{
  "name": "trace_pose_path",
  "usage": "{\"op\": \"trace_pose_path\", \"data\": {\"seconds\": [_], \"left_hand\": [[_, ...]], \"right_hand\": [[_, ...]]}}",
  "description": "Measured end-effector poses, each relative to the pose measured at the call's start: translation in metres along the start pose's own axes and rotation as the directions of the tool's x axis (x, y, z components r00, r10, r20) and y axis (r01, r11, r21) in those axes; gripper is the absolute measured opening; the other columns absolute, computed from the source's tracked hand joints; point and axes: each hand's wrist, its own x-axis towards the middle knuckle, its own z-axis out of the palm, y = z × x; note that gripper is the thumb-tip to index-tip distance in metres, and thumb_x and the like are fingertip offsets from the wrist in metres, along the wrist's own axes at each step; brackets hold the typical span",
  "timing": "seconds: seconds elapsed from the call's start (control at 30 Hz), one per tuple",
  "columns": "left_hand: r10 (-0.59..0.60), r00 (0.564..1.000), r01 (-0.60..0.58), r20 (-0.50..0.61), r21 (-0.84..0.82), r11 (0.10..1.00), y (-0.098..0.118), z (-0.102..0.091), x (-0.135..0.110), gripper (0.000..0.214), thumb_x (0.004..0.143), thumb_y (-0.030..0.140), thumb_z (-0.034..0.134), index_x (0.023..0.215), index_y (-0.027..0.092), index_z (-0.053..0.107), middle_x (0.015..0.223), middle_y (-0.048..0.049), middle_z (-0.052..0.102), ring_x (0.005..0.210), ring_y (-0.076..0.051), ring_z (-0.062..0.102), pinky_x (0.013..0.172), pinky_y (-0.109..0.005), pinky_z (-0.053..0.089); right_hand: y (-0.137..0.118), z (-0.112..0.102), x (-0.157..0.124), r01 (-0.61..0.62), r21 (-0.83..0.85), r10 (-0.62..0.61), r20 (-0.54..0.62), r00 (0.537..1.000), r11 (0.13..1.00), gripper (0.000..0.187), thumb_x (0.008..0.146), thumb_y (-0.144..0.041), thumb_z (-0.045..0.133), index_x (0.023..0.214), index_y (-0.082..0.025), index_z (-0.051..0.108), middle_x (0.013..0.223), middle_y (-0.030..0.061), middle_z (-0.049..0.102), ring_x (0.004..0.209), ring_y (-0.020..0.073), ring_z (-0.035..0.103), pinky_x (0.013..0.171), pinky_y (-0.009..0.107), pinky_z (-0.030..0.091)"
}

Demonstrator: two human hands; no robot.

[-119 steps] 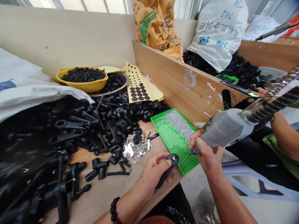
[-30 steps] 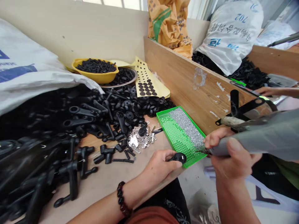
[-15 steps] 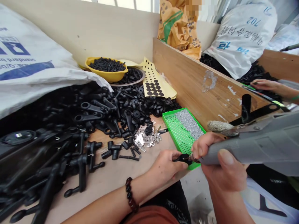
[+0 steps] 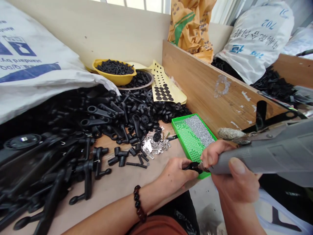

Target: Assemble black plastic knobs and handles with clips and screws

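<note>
My left hand point(image 4: 174, 174) pinches a small black plastic part point(image 4: 195, 167) at the near corner of the green tray point(image 4: 182, 143). My right hand point(image 4: 238, 179) is wrapped round a grey electric screwdriver point(image 4: 271, 155) held nearly level. Its tip points left and meets the black part; the exact contact is partly hidden by my fingers. Small silvery screws point(image 4: 199, 129) fill the far side of the perforated tray. Left of the tray lies a small pile of shiny metal clips point(image 4: 153, 147), with a round black piece on top.
Black plastic handles point(image 4: 100, 112) are heaped across the left, spilling from a white sack point(image 4: 29, 58). Behind stand a yellow bowl point(image 4: 114, 78) of black pieces and a sheet of black round stickers point(image 4: 163, 93). A wooden divider point(image 4: 195, 71) runs along the right.
The view has shifted slightly. My hands, the black part and the screwdriver keep nearly the same pose. Another person's hand at the far right has gone out of view.
</note>
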Motion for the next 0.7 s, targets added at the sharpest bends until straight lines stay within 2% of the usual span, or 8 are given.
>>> {"op": "trace_pose_path", "data": {"seconds": [0.13,0.23,0.37,0.7], "left_hand": [[0.009,1.000,-0.009,0.021,-0.001,1.000,0.001,0.000,0.000,0.024,0.072,0.024,0.056,0.089,0.011,0.068,0.071,-0.0003,0.057,0.055,-0.009,0.041,0.049,-0.020,0.032],[-0.007,1.000,0.008,0.022,-0.014,1.000,-0.005,-0.001,0.002,0.025,0.073,0.024,0.056,0.091,0.012,0.067,0.067,0.0023,0.053,0.050,-0.007,0.038,0.044,-0.018,0.030],[0.001,0.999,0.000,0.032,-0.033,0.999,-0.014,-0.001,0.005,0.028,0.073,0.024,0.056,0.097,0.013,0.067,0.072,0.0019,0.054,0.048,-0.006,0.037,0.041,-0.018,0.028],[0.018,0.999,-0.016,0.037,-0.045,0.999,-0.011,-0.001,0.003,0.024,0.073,0.022,0.054,0.091,0.012,0.066,0.069,0.0025,0.052,0.050,-0.007,0.037,0.043,-0.018,0.028]], "right_hand": [[0.000,0.002,0.000,-0.009,0.019,0.009,0.005,1.000,1.000,0.030,0.086,-0.044,0.057,0.069,-0.019,0.059,0.062,-0.0004,0.052,0.055,0.0158,0.051,0.053,0.031,0.036],[-0.001,0.003,0.002,0.004,0.031,-0.003,-0.022,1.000,1.000,0.030,0.084,-0.044,0.058,0.068,-0.019,0.058,0.061,-0.0011,0.051,0.054,0.0150,0.051,0.051,0.030,0.036],[-0.004,0.003,0.003,0.015,0.029,-0.014,-0.045,0.999,0.999,0.031,0.084,-0.045,0.059,0.067,-0.019,0.057,0.060,-0.0013,0.049,0.054,0.0143,0.049,0.050,0.030,0.037],[0.003,0.001,0.001,0.063,-0.006,-0.063,-0.019,0.998,0.998,0.029,0.086,-0.042,0.056,0.069,-0.019,0.058,0.061,-0.0010,0.051,0.053,0.0149,0.052,0.050,0.030,0.037]]}}
